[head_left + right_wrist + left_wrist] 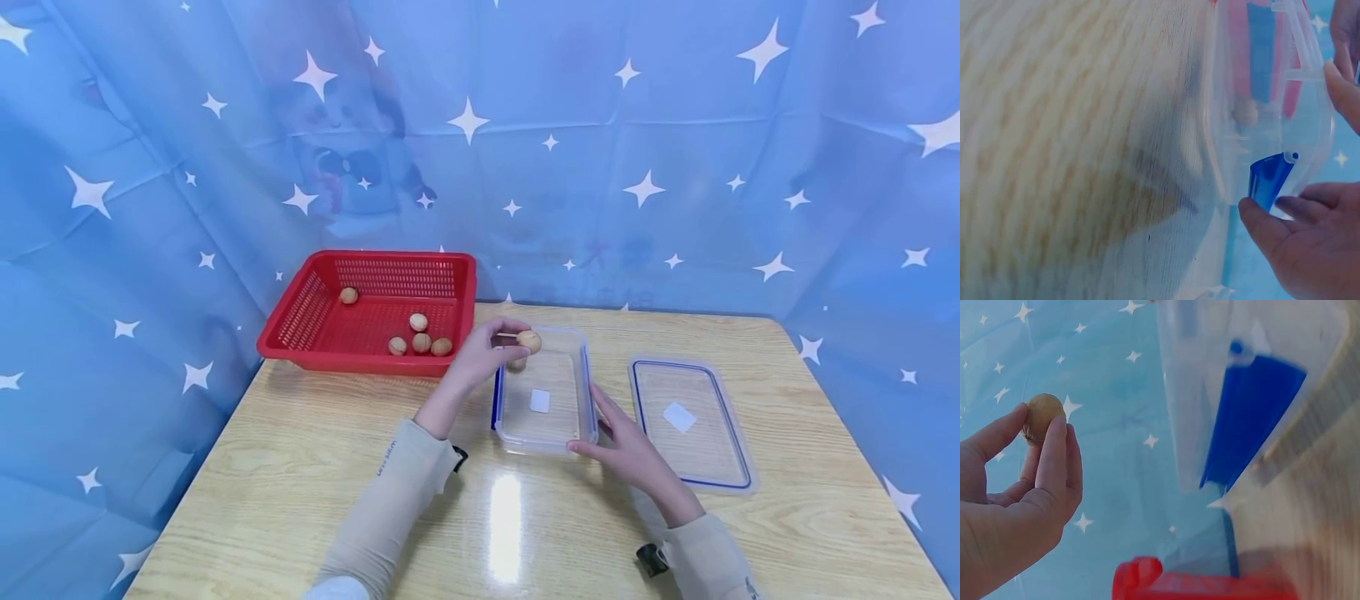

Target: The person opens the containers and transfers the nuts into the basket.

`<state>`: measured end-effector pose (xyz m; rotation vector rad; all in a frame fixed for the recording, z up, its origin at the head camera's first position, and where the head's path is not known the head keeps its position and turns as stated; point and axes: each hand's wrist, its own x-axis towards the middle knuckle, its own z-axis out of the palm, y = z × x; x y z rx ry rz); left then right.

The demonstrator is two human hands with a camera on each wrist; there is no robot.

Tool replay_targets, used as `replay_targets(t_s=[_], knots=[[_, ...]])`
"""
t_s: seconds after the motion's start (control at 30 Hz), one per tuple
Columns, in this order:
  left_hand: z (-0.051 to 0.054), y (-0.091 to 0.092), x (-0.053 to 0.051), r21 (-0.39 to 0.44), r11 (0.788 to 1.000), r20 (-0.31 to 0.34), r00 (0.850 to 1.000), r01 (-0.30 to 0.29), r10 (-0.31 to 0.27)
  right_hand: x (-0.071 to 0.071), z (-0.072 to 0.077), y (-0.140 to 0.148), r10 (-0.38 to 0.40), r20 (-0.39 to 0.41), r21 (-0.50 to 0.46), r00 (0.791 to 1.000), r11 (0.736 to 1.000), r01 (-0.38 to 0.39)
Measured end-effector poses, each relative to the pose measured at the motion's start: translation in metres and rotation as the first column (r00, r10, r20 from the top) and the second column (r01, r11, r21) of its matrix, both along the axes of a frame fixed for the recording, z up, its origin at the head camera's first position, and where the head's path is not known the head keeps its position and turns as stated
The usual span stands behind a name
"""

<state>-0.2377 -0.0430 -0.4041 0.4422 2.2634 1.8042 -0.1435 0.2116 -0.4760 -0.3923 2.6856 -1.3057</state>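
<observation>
Between thumb and fingertips, my left hand (480,357) pinches a round, light-brown walnut (529,341). In the left wrist view the same walnut (1043,417) shows clearly at the fingertips. The hand is above the far left part of a clear plastic box (551,435) with blue side clips. Another walnut (516,365) lies inside that box, partly hidden by the hand. My right hand (628,450) touches the box's near right corner, thumb at the front and fingers extended along the side. A blue clip (1267,181) is beside its thumb in the right wrist view.
A red plastic basket (360,362) stands at the back left with several walnuts (422,342) in it. Right of the box, a clear lid (686,457) with a blue seal lies flat on the wooden table (300,492). A blue starred curtain (570,192) hangs behind.
</observation>
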Motion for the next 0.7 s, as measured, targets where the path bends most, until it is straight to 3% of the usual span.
replay_targets(t_s=[0.13, 0.33, 0.57, 0.7], knots=[[0.005, -0.009, -0.005, 0.009, 1.000, -0.031, 0.999, -0.030, 0.030, 0.000, -0.001, 0.001, 0.003, -0.007, 0.006, 1.000, 1.000, -0.003], [0.011, -0.022, -0.013, 0.038, 0.997, -0.022, 0.997, -0.073, 0.073, 0.001, 0.000, 0.001, 0.004, -0.009, 0.007, 1.000, 1.000, -0.004], [0.016, -0.042, -0.022, -0.005, 0.987, -0.052, 0.986, -0.160, 0.159, 0.000, 0.001, 0.000, 0.001, -0.003, 0.008, 1.000, 1.000, -0.001], [0.015, -0.056, -0.028, -0.003, 0.979, -0.018, 0.979, -0.205, 0.205, 0.001, 0.000, 0.000, 0.000, -0.003, 0.008, 1.000, 1.000, 0.000]])
